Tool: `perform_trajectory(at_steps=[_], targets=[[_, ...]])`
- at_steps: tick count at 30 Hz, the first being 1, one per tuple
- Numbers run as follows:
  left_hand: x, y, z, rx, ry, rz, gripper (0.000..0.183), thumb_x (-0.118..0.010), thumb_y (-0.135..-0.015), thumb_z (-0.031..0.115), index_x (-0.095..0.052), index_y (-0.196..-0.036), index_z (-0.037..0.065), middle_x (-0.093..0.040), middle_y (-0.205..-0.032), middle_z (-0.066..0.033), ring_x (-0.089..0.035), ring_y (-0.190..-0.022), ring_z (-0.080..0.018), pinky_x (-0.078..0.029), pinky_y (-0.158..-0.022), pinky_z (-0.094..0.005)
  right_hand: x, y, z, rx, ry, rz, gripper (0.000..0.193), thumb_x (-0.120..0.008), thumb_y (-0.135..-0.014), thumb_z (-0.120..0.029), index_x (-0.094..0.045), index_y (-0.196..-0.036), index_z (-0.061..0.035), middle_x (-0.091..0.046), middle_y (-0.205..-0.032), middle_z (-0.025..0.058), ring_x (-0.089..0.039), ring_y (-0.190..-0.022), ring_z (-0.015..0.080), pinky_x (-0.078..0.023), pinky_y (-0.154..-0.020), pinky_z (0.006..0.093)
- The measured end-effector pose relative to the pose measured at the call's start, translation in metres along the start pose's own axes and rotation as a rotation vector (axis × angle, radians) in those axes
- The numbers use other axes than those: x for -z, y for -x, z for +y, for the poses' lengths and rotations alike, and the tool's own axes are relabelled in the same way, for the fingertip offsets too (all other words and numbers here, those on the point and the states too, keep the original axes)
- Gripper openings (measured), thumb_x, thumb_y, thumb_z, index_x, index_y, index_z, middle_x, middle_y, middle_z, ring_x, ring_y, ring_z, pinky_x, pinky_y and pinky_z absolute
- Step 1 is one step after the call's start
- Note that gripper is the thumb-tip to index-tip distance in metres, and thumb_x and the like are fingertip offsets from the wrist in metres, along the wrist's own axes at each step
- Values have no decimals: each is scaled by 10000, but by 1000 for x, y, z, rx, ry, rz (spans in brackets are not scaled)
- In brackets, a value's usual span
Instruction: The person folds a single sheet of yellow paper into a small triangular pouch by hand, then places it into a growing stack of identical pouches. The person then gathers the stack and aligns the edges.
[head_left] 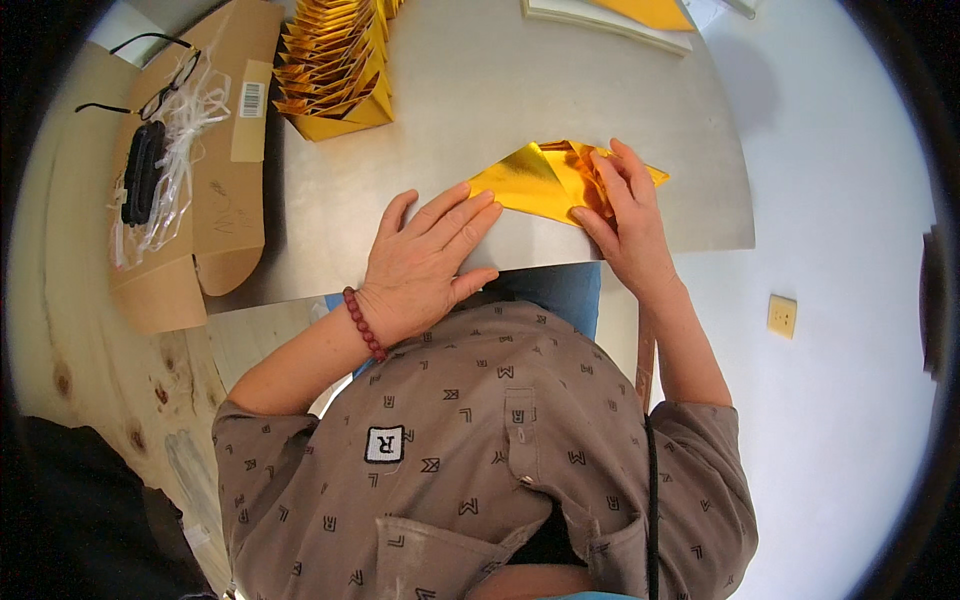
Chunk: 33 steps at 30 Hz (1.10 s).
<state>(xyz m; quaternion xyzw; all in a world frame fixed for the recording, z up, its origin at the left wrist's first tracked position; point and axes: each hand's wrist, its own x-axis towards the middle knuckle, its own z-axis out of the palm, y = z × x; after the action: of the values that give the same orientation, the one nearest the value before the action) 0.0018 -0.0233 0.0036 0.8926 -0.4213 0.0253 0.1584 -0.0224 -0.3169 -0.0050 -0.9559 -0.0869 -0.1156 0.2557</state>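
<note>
One left hand (428, 255) lies open, fingertips on the gold paper (538, 185) at one o'clock, whose three-o'clock end the right hand (630, 215) grips between thumb and fingers. Uneven pressure could skew the crease. Beyond, at eleven o'clock, sits a folded-paper stack (338, 72).

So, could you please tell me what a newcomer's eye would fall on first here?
Probably the shiny gold foil piece near the table's front edge, with the left hand and right hand on it. Next might be the dense row of folded gold pieces at the upper left, then the black-framed glasses on brown cardboard at far left.
</note>
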Motion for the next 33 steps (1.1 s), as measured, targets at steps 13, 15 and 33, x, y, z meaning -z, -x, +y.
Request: perform_trajectory(at_steps=[13,15,33], targets=[[-1,-12,3,-34,20,52,670,-750,-882,411,-566,-1442,91,-566,-1440,-80,-480,-1369,-271,-279,-1186,-556,53,-5,0,103,36,265,496,-757,-860,-89,-634,-1339,-59,-652,-1340,144,-592,-1238,355,-472,-1080,435],[-3,-13,3,-39,27,81,623,-771,-870,396,-602,-1381,82,-579,-1408,-82,-475,-1366,-265,-291,-1172,-569,50,-7,6,32,-18,173,516,-772,-867,-159,-625,-1351,-60,-645,-1359,142,-575,-1266,368,-455,-1100,450],[10,-6,4,-175,343,275,209,-793,-839,78,-735,-1039,89,-688,-940,-35,-660,-873,-203,-502,-930,-379,39,21,7,318,-142,-66,206,-750,-897,-67,-723,-1101,-83,-727,-1111,97,-672,-1064,279,-505,-1038,431]])
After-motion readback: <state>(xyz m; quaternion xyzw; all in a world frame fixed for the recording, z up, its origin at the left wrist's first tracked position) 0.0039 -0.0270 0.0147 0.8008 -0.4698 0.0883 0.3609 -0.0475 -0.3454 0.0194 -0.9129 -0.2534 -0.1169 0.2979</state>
